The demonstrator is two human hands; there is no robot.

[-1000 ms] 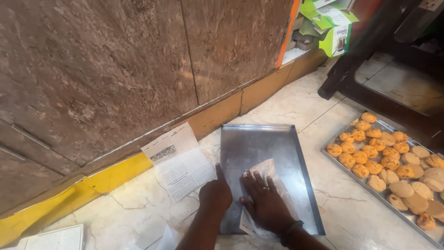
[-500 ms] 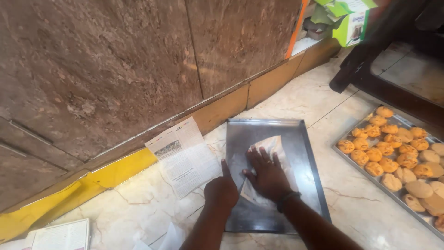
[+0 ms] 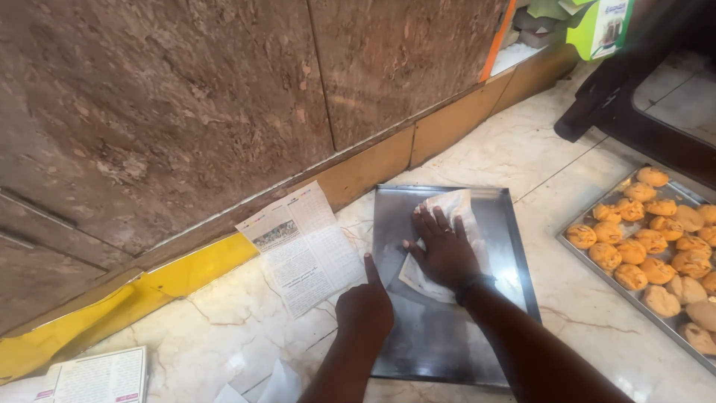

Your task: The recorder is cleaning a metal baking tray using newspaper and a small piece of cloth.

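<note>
In the lower middle of the frame, an empty metal tray (image 3: 447,313) lies on the marble floor (image 3: 552,149). The right hand (image 3: 444,250) presses flat, fingers spread wide, on a crumpled sheet of paper (image 3: 455,213) inside the tray. The left hand (image 3: 364,306) rests at the tray's left edge, curled with the forefinger pointing up, holding nothing. A newspaper sheet (image 3: 302,246) lies left of it; a tray of biscuits (image 3: 656,246) sits at the right edge.

Paper (image 3: 447,239) on tray (image 3: 447,343) under right hand (image 3: 444,254), newspaper (image 3: 302,250) left, cookie tray (image 3: 578,257) right, wall (image 3: 186,112) behind
</note>
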